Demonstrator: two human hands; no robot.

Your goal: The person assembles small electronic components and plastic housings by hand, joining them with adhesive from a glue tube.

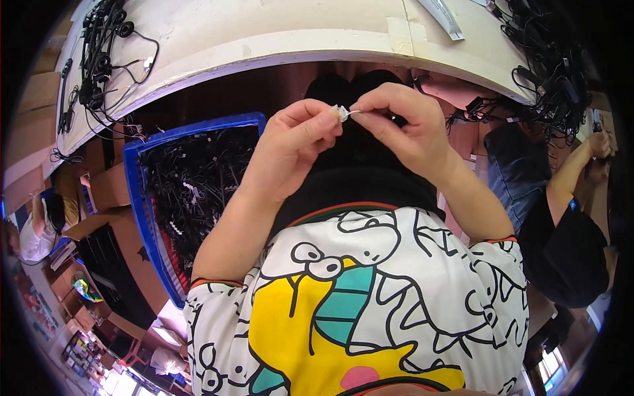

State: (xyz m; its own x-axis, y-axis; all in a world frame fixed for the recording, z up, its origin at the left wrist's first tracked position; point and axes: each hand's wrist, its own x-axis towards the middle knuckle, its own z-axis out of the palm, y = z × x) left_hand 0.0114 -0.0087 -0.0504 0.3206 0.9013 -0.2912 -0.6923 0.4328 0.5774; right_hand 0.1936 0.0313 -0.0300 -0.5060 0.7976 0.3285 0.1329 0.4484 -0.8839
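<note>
Over my lap, just short of the table's near edge, my two hands meet at a small white piece (341, 113), partly clear, that looks like a plastic connector. My left hand (294, 138) pinches it between thumb and forefinger, the other fingers curled under. A short pale strand, like a thin wire, runs from it to my right hand (413, 129), whose thumb and forefinger are pressed together on the strand. My fingertips cover part of the white piece, so its exact shape is unclear.
A white table (277, 33) curves across the front. Black cables (99, 66) lie at its left, and a tangled heap of cables (548, 86) hangs over its right edge. A blue crate (135, 171) full of black parts stands at my left. Another person (561, 224) sits at right.
</note>
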